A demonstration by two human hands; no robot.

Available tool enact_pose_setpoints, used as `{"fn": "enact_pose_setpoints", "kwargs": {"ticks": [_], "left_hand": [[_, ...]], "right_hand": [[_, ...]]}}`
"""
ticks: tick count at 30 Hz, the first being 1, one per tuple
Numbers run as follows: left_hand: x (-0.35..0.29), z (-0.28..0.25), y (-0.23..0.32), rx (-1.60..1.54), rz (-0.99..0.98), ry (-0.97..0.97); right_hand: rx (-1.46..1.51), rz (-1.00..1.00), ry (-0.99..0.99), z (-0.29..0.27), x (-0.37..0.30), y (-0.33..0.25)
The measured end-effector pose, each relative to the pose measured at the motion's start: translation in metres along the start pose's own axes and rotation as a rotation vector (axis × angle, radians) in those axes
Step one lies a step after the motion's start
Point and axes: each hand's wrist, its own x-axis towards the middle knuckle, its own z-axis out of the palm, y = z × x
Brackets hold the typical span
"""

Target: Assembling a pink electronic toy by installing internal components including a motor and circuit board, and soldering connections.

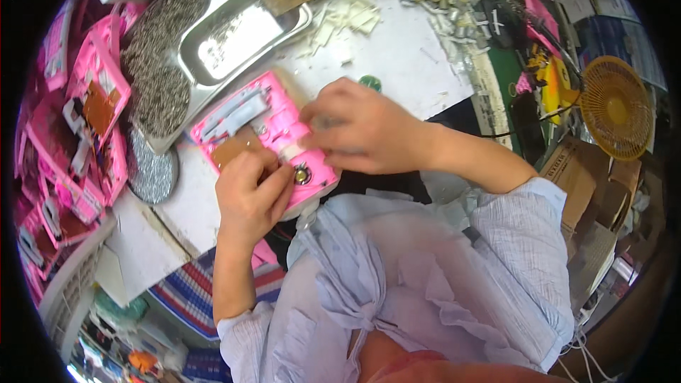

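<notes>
Pale blue blouse point(411, 252) with loose elbow-length sleeves point(525, 230), knotted front tie point(365, 310) and ruffled trim point(448, 305)

Casing point(277, 109) lies before tray point(234, 37); fan point(616, 108) stands right.

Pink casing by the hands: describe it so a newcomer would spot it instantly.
On the white tabletop, find the shiny metal tray. Just below it in view, the pink casing lies under the left hand and right hand. Unlike the heaped pink casings at far left, it sits apart.
</notes>
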Motion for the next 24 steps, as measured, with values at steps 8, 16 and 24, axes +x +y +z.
{"fn": "enact_pose_setpoints", "kwargs": {"ticks": [8, 16, 24], "left_hand": [[0.000, 0.003, 0.005, -0.023, -0.059, 0.021], [-0.002, 0.005, 0.009, 0.007, -0.118, 0.019], [-0.012, -0.005, 0.001, -0.130, -0.139, 0.134]], "right_hand": [[-0.626, 0.515, 0.080, -0.112, -0.041, 0.094], [-0.797, 0.502, 0.168, -0.085, -0.017, 0.124], [-0.811, 0.468, 0.199, -0.093, -0.021, 0.139]]}}
